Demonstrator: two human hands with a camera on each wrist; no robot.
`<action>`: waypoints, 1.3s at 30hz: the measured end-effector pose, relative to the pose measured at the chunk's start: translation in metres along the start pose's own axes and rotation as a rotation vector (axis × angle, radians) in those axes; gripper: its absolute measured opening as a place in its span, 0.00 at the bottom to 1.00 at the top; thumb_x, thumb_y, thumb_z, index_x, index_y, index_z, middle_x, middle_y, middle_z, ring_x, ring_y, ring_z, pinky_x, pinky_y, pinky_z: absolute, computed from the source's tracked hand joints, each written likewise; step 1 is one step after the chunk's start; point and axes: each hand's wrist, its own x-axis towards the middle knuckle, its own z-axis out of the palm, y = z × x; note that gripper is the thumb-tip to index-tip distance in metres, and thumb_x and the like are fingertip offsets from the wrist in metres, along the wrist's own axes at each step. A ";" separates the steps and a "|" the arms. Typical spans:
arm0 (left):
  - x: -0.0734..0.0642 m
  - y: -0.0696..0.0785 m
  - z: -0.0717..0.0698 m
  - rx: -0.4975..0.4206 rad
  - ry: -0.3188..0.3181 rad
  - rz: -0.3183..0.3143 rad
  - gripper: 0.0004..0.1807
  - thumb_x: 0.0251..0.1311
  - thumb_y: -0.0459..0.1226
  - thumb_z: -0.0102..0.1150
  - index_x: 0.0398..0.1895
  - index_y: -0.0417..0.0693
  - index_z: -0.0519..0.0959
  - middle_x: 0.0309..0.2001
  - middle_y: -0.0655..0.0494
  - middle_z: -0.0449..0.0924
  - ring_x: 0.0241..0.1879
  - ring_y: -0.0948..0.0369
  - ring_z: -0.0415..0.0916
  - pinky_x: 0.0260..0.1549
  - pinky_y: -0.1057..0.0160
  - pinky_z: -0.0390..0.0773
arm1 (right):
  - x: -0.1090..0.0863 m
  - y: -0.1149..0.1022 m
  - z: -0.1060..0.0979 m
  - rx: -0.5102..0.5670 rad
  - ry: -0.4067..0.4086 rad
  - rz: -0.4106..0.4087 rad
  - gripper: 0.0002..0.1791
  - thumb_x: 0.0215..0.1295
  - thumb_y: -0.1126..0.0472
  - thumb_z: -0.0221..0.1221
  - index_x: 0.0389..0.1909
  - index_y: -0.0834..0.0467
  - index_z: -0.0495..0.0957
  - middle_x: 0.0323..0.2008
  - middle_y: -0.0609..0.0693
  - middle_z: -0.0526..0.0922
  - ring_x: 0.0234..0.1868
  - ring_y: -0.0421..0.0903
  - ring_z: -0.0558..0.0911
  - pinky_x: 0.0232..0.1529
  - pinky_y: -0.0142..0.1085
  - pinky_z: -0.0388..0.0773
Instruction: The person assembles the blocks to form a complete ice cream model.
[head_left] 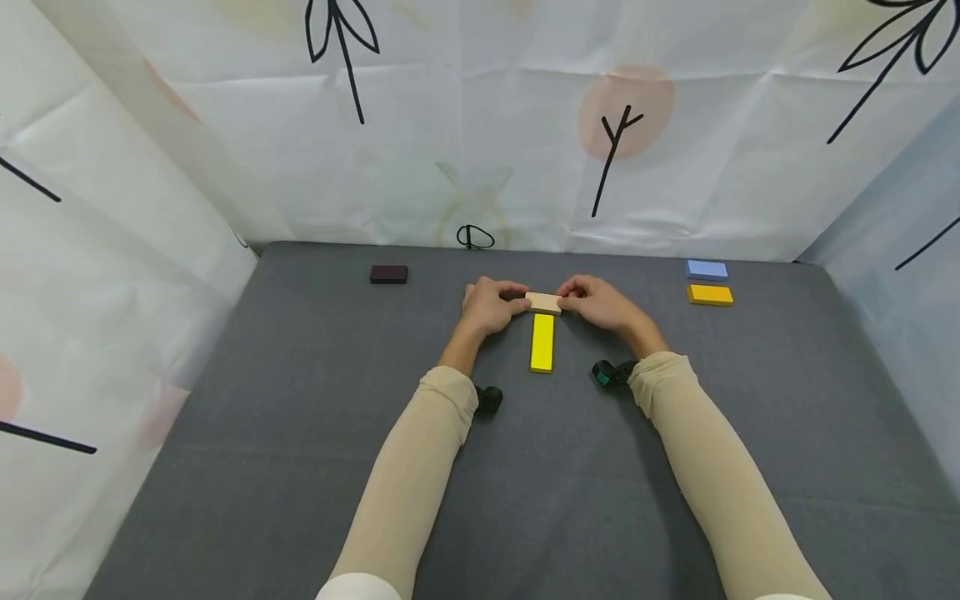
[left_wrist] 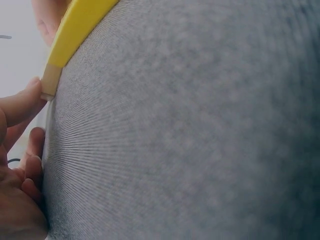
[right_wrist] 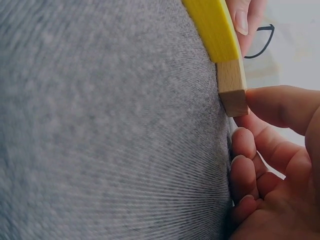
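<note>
A plain wooden block (head_left: 543, 302) lies crosswise on the grey table, at the far end of a long yellow block (head_left: 542, 343), so the two make a T. My left hand (head_left: 489, 307) pinches the wooden block's left end between thumb and fingers. At its right end, my right hand (head_left: 596, 302) pinches it the same way. In the right wrist view the wooden block (right_wrist: 231, 90) sits close against the yellow block (right_wrist: 217, 30), thumb on its near corner. The left wrist view shows the left thumb at the other end of the wooden block (left_wrist: 50, 81).
A dark brown block (head_left: 388, 274) lies at the back left of the table (head_left: 315, 467). At the back right a blue block (head_left: 707, 270) lies behind an orange-yellow block (head_left: 710, 295). A patterned white cloth (head_left: 420, 167) rises behind the table's far edge.
</note>
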 end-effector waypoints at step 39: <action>-0.002 -0.003 -0.006 -0.043 -0.083 0.009 0.21 0.69 0.51 0.63 0.62 0.60 0.82 0.63 0.54 0.78 0.63 0.50 0.61 0.63 0.48 0.69 | -0.007 0.003 -0.003 -0.037 -0.035 -0.022 0.26 0.78 0.42 0.52 0.62 0.58 0.76 0.55 0.58 0.75 0.52 0.54 0.73 0.57 0.46 0.69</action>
